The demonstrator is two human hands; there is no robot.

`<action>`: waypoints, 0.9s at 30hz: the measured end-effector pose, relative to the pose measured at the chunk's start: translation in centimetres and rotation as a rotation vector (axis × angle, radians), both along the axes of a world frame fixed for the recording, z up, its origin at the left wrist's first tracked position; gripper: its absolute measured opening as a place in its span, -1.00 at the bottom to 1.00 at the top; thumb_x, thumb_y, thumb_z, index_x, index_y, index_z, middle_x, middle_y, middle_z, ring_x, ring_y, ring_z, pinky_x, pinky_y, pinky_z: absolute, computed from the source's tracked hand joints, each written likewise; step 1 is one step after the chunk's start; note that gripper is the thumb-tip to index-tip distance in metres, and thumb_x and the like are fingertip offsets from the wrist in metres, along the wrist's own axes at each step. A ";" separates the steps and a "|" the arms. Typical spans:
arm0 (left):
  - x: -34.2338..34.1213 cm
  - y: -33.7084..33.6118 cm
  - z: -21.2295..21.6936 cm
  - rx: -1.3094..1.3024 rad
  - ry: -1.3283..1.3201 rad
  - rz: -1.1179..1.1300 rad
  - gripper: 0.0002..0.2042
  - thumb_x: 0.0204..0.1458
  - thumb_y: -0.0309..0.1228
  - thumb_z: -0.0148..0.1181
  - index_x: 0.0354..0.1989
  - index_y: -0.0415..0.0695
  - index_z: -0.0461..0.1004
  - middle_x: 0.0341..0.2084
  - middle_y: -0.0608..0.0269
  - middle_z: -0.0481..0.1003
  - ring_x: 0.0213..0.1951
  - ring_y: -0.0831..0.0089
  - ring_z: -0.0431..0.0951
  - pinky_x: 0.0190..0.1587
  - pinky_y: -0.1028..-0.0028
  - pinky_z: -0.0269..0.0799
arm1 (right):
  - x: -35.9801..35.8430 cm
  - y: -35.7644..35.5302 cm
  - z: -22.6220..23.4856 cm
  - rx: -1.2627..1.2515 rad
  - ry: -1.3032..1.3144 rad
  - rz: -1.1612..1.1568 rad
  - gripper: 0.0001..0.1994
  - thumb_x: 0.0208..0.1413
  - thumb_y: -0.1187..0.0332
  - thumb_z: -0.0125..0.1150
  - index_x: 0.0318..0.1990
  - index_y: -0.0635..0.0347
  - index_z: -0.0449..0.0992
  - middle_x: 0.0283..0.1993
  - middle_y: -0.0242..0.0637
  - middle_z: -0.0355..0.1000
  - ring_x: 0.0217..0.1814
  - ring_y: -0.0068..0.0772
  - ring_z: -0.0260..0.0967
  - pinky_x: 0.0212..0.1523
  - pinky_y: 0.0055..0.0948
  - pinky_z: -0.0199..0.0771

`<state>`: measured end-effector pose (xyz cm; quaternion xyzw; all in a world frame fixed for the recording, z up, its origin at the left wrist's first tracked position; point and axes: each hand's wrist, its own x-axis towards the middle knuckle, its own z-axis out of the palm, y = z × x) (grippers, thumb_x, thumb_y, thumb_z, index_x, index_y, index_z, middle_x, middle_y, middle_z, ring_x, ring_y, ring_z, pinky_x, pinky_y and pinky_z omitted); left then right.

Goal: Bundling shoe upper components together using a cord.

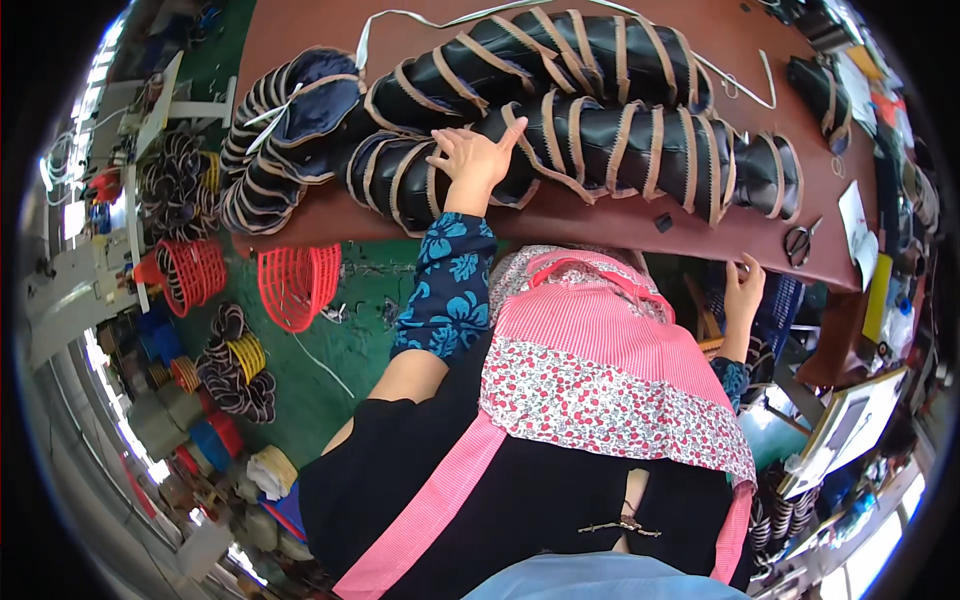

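Observation:
Long overlapping rows of black shoe-upper pieces with tan trim (600, 130) lie on a brown table (600, 225). My left hand (478, 158), its arm in a blue flowered sleeve, rests flat with spread fingers on the front row near its left end and grips nothing. To the left lies a stack of navy pieces with pale trim (290, 120). My right hand (743, 285) is at the table's near edge, fingers curled over it. A pink striped and flowered apron (600, 370) covers my front.
Scissors (798, 242) and a small black scrap (663, 222) lie near the table's front edge. A white strap (400, 20) runs along the back. Two red baskets (300, 285) (190, 272) and rolls of trim (235, 370) sit on the green floor at left. Clutter lines the table's right end.

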<state>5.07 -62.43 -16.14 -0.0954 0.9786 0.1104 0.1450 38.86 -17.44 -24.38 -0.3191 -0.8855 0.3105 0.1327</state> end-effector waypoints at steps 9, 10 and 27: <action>0.1 3.2 -1.5 0.256 0.453 -0.769 -0.22 0.34 -0.57 0.02 0.71 0.34 0.08 0.62 -0.41 0.01 0.59 -0.41 0.07 0.55 -0.31 0.05 | 5.9 -0.2 -0.8 -0.008 -0.048 -0.083 -0.63 0.31 0.29 0.46 0.20 0.18 0.62 0.15 -0.08 0.50 -0.08 -0.27 0.62 0.06 -0.27 0.62; 0.1 4.1 -0.8 0.252 0.468 -0.864 -0.09 0.20 -0.75 0.01 0.68 0.43 0.15 0.63 -0.29 0.04 0.60 -0.32 0.09 0.55 -0.30 0.06 | 6.4 -0.1 -1.1 -0.018 -0.044 -0.092 -0.63 0.31 0.29 0.46 0.20 0.17 0.62 0.15 -0.08 0.51 -0.09 -0.28 0.62 0.06 -0.27 0.62; 6.5 23.3 1.1 0.009 0.170 -0.271 0.44 0.06 0.67 0.02 0.61 -0.62 -0.10 0.64 -0.60 -0.20 0.71 -0.25 -0.41 0.58 -0.43 -0.44 | -5.2 11.9 4.3 0.233 0.299 0.149 -0.62 0.31 0.32 0.44 0.21 0.26 0.58 0.14 -0.05 0.54 0.11 -0.04 0.54 0.14 -0.18 0.53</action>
